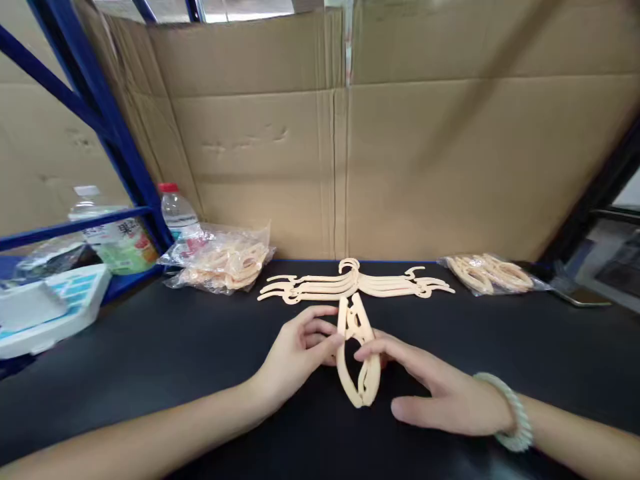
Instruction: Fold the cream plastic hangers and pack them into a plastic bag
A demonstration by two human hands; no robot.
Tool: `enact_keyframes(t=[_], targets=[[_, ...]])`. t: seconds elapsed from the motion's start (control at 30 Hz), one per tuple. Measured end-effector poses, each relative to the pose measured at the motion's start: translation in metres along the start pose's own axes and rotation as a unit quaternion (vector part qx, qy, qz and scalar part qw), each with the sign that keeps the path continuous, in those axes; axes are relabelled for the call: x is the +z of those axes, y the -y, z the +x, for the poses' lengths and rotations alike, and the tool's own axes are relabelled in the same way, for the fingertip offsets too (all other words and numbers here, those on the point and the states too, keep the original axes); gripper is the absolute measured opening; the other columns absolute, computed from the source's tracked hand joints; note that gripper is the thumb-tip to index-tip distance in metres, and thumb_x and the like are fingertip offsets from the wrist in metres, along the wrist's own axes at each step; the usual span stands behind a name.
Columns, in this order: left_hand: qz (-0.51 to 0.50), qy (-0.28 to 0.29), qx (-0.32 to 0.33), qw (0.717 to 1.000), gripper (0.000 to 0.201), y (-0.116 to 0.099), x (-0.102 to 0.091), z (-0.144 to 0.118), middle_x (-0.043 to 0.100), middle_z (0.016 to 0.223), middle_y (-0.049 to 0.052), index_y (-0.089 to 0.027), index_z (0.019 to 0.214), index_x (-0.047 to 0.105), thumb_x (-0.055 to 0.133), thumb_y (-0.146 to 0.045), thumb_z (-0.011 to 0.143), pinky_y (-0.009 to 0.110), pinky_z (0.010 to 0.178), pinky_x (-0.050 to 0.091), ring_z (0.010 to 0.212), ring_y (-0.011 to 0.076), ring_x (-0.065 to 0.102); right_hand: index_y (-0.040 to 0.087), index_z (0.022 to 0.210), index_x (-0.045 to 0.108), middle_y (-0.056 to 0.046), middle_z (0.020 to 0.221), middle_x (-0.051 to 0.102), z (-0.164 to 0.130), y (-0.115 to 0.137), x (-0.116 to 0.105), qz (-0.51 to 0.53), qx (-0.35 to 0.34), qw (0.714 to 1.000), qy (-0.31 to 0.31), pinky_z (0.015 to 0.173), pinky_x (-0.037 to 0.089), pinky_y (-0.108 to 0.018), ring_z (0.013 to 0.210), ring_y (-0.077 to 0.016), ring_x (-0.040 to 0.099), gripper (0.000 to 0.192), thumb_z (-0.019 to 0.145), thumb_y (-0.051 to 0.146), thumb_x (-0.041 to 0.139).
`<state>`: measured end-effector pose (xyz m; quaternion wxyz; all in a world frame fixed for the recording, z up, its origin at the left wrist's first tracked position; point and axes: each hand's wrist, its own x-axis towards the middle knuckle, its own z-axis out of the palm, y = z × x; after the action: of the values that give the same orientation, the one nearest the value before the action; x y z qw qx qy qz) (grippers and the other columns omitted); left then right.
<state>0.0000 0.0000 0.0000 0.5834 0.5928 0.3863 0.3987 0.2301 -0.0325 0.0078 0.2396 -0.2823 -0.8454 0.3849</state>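
Note:
A pale peach plastic folding hanger (371,380), its two arms folded down side by side, stands between my hands over the black table. My left hand (295,350) pinches its left arm between thumb and fingers. With the index finger across the front and other fingers partly hidden behind, my right hand (440,387) holds the right arm; its thumb sticks out, apart from the hanger. Just beyond lie several unfolded hangers (325,285) of the same colour, stacked with their arms spread and hooks pointing away from me.
Clear bags of folded hangers lie at the back left (225,263) and back right (487,273). A red-capped bottle (177,210), a blue rack (107,127) and a white-and-blue device (55,310) are on the left. A cardboard wall (260,147) closes the back of the black table (200,353).

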Motion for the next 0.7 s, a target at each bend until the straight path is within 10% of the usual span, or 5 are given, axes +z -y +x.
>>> enact_keyframes(t=[0.27,0.7], targets=[[0.116,0.042,0.061,0.990,0.028,0.006,-0.005,-0.004,0.056,0.115,0.007,-0.019,0.104,0.051,0.065,-0.021,0.079,0.035,0.084,0.057,0.103,0.0200,0.060,0.017,0.149,0.024,-0.013,0.152,0.030,-0.004,-0.009,0.006,-0.251,0.049,0.967,0.014,0.116,0.019,-0.050,0.143,-0.0261,0.021,0.064,0.091,0.030,0.050],[0.399,0.037,0.167,0.901,0.042,0.008,-0.021,-0.009,0.058,0.116,0.005,-0.023,0.112,0.051,0.064,-0.012,0.074,0.041,0.099,0.046,0.111,0.0225,0.055,0.025,0.127,0.051,-0.005,0.117,0.063,0.000,-0.014,0.008,-0.319,0.021,0.939,-0.126,0.100,0.045,-0.043,0.115,-0.0204,0.053,0.034,0.096,0.018,0.042]])
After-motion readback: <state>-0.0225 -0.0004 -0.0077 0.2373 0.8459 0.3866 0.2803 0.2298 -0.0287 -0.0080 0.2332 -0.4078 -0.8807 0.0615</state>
